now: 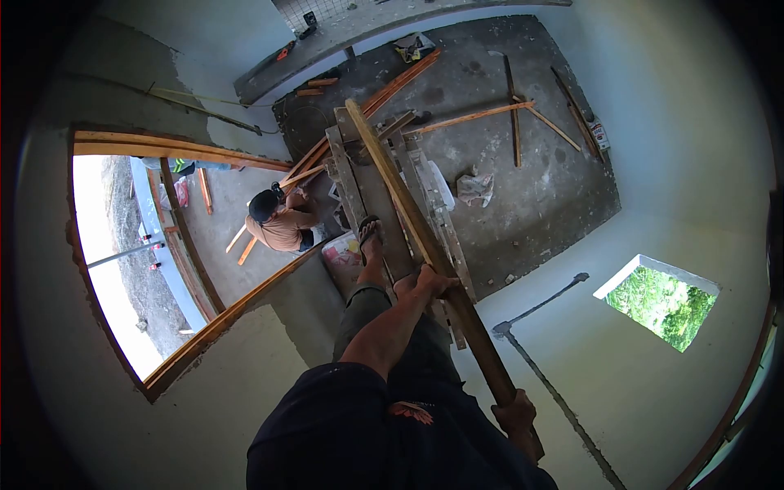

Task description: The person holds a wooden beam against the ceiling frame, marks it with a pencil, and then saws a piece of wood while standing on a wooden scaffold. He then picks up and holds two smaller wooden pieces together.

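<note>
A long wooden beam (408,214) slants across my body, from the far end of the scaffold down to my right side. My left hand (428,283) grips it around its middle, arm stretched forward. Lower down, near the beam's close end, my right hand (514,413) is closed around it. Part of each hand's fingers is hidden by the wood. Below me is the narrow scaffold plank (381,216), with my sandaled foot (370,238) on it.
A person (282,216) in a cap crouches on the floor by the window frame (269,286). Loose timber strips (469,118) and a plastic bag (474,189) lie on the concrete floor (563,192). A ledge (351,33) runs along the far wall. A small window opening (660,302) is at right.
</note>
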The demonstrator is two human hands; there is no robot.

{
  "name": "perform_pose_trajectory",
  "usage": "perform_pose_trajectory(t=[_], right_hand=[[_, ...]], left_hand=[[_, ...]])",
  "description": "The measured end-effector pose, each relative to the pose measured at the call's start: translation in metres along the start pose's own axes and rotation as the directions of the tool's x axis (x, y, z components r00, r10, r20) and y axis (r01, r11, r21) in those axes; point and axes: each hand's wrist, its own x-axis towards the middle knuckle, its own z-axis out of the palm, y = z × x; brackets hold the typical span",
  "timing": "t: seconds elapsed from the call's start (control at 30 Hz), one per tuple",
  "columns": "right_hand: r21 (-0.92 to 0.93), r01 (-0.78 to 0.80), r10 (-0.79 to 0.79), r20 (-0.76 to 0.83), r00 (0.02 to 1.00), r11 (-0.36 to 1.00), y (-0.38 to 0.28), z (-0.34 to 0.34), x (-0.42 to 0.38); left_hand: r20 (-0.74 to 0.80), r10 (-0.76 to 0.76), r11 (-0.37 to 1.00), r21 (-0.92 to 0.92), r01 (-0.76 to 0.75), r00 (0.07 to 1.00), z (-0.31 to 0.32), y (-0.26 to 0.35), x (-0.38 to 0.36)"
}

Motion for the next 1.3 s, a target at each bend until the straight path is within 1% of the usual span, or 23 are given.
perform_pose_trajectory(t=[0.13, 0.2, 0.27, 0.37, 0.47, 0.57, 0.67, 0.77, 0.87, 0.93, 0.97, 1.07, 1.13, 1.2, 1.27, 1.3], right_hand=[[-0.003, -0.011, 0.010, -0.036, 0.999, 1.000, 0.009, 0.003, -0.007], [-0.005, -0.027, 0.027, -0.051, 0.998, 1.000, 0.019, 0.008, -0.012], [0.001, -0.048, 0.048, -0.063, 0.997, 0.999, 0.027, 0.011, -0.017], [0.032, -0.106, 0.108, -0.067, 0.992, 0.994, 0.031, 0.012, -0.024], [0.091, -0.185, 0.190, -0.047, 0.981, 0.978, 0.027, 0.014, -0.033], [0.163, -0.261, 0.265, -0.004, 0.964, 0.952, 0.016, 0.010, -0.041], [0.214, -0.334, 0.334, 0.042, 0.942, 0.918, 0.007, 0.012, -0.050], [0.229, -0.388, 0.383, 0.067, 0.921, 0.893, 0.008, 0.018, -0.059], [0.229, -0.413, 0.402, 0.093, 0.911, 0.882, 0.011, 0.018, -0.072], [0.223, -0.414, 0.401, 0.104, 0.910, 0.883, 0.014, 0.018, -0.077], [0.207, -0.410, 0.397, 0.103, 0.912, 0.888, 0.016, 0.018, -0.078], [0.158, -0.380, 0.370, 0.095, 0.924, 0.911, 0.022, 0.021, -0.077], [0.120, -0.342, 0.334, 0.085, 0.939, 0.932, 0.025, 0.020, -0.072], [0.116, -0.300, 0.294, 0.070, 0.953, 0.947, 0.028, 0.020, -0.067], [0.106, -0.269, 0.265, 0.052, 0.963, 0.957, 0.031, 0.019, -0.061], [0.099, -0.261, 0.257, 0.047, 0.965, 0.960, 0.032, 0.019, -0.060]], left_hand=[[0.035, 0.008, 0.996, 0.092, -0.011, 0.999, -0.006, 0.014, -0.027], [0.078, 0.065, 0.997, 0.030, -0.068, 0.995, 0.002, 0.009, -0.021], [0.121, 0.164, 0.983, -0.107, -0.151, 0.979, 0.031, -0.016, 0.019], [0.127, 0.189, 0.976, -0.131, -0.173, 0.974, 0.059, -0.025, 0.045], [0.191, 0.113, 0.992, 0.035, -0.122, 0.975, 0.068, -0.006, 0.050], [0.221, 0.296, 0.943, -0.225, -0.246, 0.929, 0.107, -0.026, 0.095], [0.326, 0.151, 0.969, -0.234, -0.075, 0.933, 0.090, 0.017, 0.049], [0.352, 0.158, 0.965, -0.252, -0.069, 0.923, 0.106, 0.008, 0.055], [0.314, 0.129, 0.977, -0.200, -0.067, 0.940, 0.112, 0.003, 0.042], [0.374, 0.171, 0.958, -0.277, -0.066, 0.912, 0.127, -0.027, 0.065], [0.400, 0.195, 0.946, -0.317, -0.064, 0.896, 0.132, -0.037, 0.074], [0.384, 0.136, 0.961, -0.277, -0.027, 0.913, 0.122, -0.040, 0.064], [0.324, 0.139, 0.974, -0.216, -0.070, 0.936, 0.114, -0.042, 0.062], [0.317, 0.135, 0.967, -0.251, -0.055, 0.939, 0.108, -0.048, 0.064], [0.363, 0.131, 0.926, -0.377, 0.017, 0.923, 0.106, -0.057, 0.071], [0.358, 0.144, 0.922, -0.387, 0.006, 0.923, 0.105, -0.056, 0.070]])
